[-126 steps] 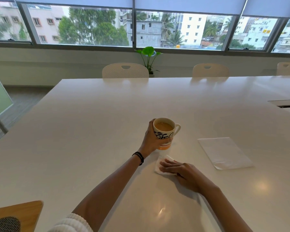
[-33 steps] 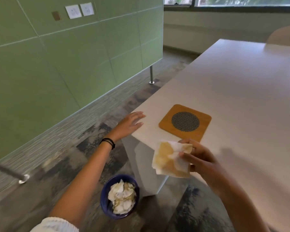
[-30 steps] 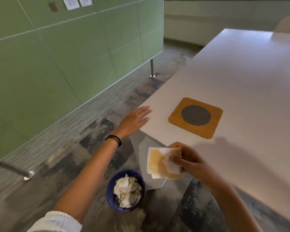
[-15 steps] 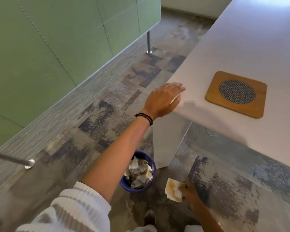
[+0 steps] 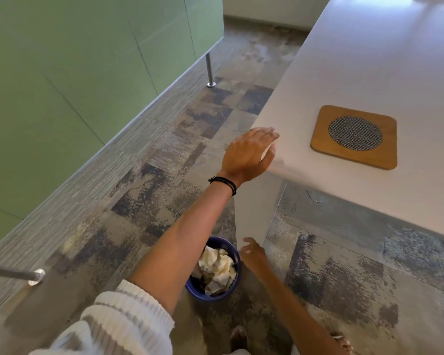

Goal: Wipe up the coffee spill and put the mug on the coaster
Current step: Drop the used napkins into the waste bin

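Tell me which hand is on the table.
The left hand, with the black wristband, rests on the table corner; the right hand hangs open down by the blue bin, holding nothing.

Coaster on table corner; bin below (on floor).

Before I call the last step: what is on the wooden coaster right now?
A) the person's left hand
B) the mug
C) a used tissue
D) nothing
D: the wooden coaster lies on the white table with nothing on its mesh centre or wooden rim; the left hand rests on the table corner, apart from it.
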Tool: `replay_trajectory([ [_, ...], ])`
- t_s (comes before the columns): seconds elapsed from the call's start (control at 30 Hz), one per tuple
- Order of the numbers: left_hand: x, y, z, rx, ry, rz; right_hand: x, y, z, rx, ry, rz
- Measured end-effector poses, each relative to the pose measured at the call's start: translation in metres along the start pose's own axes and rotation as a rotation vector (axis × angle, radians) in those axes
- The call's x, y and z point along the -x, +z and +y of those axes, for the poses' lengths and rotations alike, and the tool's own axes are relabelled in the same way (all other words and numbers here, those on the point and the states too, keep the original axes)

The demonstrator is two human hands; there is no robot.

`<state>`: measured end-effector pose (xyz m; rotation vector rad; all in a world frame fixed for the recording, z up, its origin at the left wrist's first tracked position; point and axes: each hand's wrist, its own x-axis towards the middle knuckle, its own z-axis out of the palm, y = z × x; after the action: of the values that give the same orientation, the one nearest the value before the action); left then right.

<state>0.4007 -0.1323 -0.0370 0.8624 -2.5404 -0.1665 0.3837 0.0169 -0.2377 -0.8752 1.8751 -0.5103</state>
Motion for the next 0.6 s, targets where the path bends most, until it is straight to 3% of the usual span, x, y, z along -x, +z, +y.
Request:
replay_trajectory([
  [0.4,-0.002,0.004,-0.002,0.012,0.004,0.002,0.069,-0.122,-0.008,-0.220,-0.233,0.022],
  [0.53,-0.005,0.005,-0.001,0.043,-0.047,-0.035,0.115,-0.173,-0.029,-0.077,-0.532,-0.096],
  [0.6,-0.007,0.007,0.003,0.076,-0.109,-0.051,0.137,-0.196,-0.041,-0.126,-0.670,-0.112],
])
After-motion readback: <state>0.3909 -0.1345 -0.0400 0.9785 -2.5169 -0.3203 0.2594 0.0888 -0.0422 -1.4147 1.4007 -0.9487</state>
